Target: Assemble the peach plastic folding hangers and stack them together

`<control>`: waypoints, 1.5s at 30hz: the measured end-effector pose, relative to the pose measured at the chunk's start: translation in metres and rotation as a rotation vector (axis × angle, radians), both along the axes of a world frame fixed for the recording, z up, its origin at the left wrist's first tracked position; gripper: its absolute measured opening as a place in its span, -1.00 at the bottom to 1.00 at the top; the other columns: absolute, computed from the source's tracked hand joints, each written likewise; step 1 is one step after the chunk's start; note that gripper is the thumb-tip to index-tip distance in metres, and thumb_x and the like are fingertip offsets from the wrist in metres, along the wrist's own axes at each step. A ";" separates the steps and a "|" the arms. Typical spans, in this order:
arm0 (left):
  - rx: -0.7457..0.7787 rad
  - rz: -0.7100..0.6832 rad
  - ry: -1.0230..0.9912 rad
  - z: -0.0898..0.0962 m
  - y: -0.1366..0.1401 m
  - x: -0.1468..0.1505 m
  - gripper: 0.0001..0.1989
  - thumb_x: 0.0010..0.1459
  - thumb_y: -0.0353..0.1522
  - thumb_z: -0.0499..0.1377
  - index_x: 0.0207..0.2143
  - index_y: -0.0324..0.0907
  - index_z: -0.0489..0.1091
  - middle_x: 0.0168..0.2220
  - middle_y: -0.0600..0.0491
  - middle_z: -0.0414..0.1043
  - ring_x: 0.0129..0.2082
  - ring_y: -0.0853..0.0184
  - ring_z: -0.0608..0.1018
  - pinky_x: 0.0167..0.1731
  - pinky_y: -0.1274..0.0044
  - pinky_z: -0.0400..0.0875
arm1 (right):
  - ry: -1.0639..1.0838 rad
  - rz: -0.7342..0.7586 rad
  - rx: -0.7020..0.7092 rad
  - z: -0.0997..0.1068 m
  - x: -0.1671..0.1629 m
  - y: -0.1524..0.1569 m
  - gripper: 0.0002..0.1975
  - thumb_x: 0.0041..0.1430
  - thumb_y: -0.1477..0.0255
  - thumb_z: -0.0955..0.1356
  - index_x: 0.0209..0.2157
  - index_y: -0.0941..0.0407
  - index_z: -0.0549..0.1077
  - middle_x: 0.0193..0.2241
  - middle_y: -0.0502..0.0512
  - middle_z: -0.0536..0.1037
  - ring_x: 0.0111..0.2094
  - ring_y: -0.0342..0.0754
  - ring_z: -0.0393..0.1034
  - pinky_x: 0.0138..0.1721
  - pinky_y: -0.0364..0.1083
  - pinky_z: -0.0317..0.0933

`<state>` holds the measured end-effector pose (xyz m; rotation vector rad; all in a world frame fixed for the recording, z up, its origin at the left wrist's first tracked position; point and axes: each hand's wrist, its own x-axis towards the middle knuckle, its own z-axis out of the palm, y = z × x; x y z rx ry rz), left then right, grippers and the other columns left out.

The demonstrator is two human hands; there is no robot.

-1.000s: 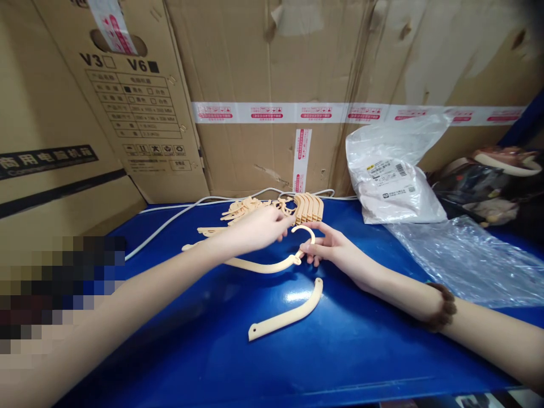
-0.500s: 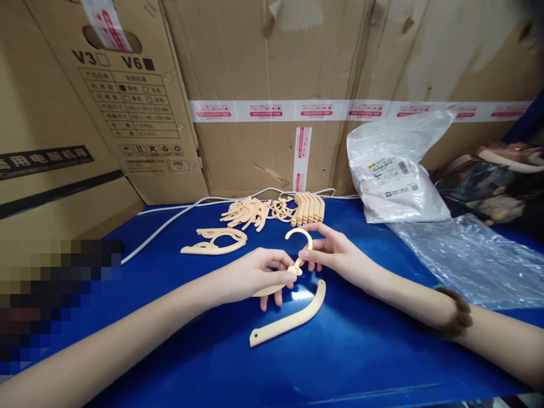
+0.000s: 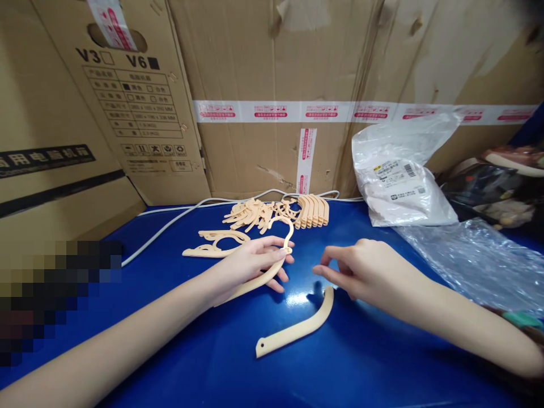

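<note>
On the shiny blue bench [image 3: 382,362], or just above it, the left hand [image 3: 259,262] has a cream plastic hook [image 3: 291,231] that seems joined to a long, curved cream plastic strip [image 3: 255,284]. Its thumb and fingers pinch close to where the two parts meet, so that grip is closed on them. The right hand [image 3: 361,267] has nothing in it; its finger and thumb are bent, with a bit of space between them. Near it, on the bench, lies a loose, curved cream plastic piece [image 3: 297,330] with a small hole by one end. The step looks like holding the hooked part steady, with the right hand ready for the loose one. The next move would likely call for a gentle pinch on that piece's bent end, while the left grip stays firm.
</note>
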<state>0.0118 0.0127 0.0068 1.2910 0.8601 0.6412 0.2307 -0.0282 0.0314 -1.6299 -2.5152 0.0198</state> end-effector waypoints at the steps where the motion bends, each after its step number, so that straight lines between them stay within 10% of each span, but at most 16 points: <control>1: -0.001 0.013 0.002 0.000 -0.001 0.000 -0.86 0.24 -0.39 0.14 -0.15 -0.25 0.35 -0.20 -0.03 0.42 -0.41 0.42 0.52 -0.44 0.54 0.56 | -0.026 -0.004 -0.006 0.000 -0.001 -0.002 -0.73 0.27 0.21 0.26 -0.36 0.02 0.50 -0.64 -0.01 0.48 -0.58 -0.08 0.33 -0.52 -0.13 -0.07; 21: -0.050 -0.027 0.013 0.001 -0.003 -0.002 -0.82 0.23 -0.35 0.17 -0.14 -0.23 0.38 -0.18 -0.04 0.47 -0.31 0.36 0.55 -0.33 0.53 0.52 | 0.184 0.262 -0.263 0.000 -0.005 -0.010 -0.59 0.32 0.30 0.24 -0.59 0.11 0.41 -0.67 -0.07 0.47 -0.65 -0.23 0.25 -0.53 -0.20 -0.01; 45: -0.033 0.015 -0.011 -0.002 -0.004 0.001 -0.78 0.18 -0.35 0.21 -0.12 -0.21 0.37 -0.14 -0.04 0.49 -0.34 0.37 0.55 -0.35 0.54 0.49 | 0.023 0.258 0.108 -0.014 0.001 0.011 -0.64 0.35 0.24 0.19 -0.45 0.12 0.39 -0.48 0.04 0.41 -0.45 -0.10 0.34 -0.42 -0.14 0.09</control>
